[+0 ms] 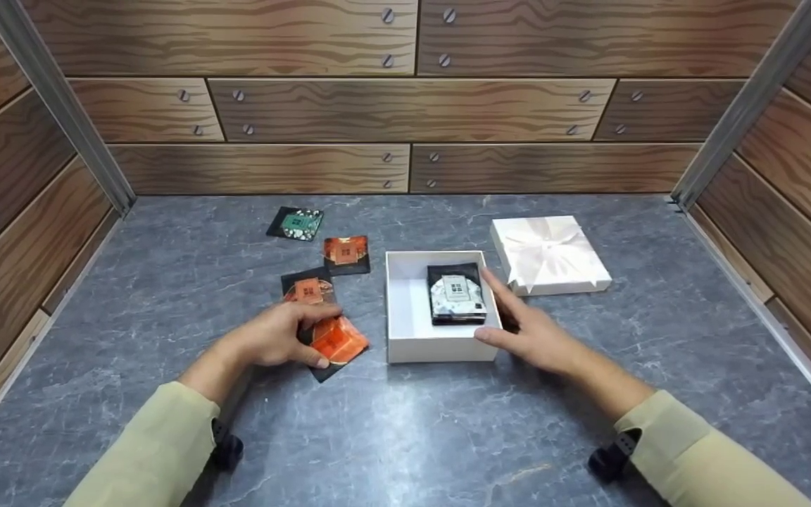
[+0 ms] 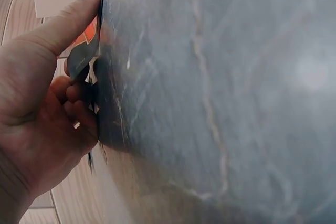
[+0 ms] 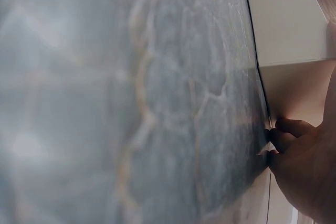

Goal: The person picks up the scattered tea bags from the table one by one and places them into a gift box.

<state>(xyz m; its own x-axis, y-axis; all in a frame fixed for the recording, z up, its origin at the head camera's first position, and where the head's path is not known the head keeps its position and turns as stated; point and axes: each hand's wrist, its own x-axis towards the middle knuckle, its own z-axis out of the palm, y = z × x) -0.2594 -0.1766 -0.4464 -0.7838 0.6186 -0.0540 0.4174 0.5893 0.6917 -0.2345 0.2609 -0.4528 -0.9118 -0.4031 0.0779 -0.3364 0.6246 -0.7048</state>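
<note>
My left hand (image 1: 282, 334) pinches an orange and black flat packet (image 1: 341, 341) by its edges, thumb on the near side and fingers on the far side. In the left wrist view the packet (image 2: 79, 61) bends up between thumb and curled fingers. Another orange and black packet (image 1: 309, 287) lies just beyond that hand. My right hand (image 1: 543, 338) holds the right side of an open white box (image 1: 441, 351), thumb over the near rim and fingers along the outer wall. Inside the box, at its right, lies a stack of packets topped by a black and white one (image 1: 456, 292).
A white lid (image 1: 553, 257) with a pale ribbon bow lies behind the box to the right. Farther back on the left are a green and black packet (image 1: 296, 223) and an orange one (image 1: 347, 255). Wood-patterned panels (image 1: 405, 109) enclose the grey marbled table (image 1: 377, 436).
</note>
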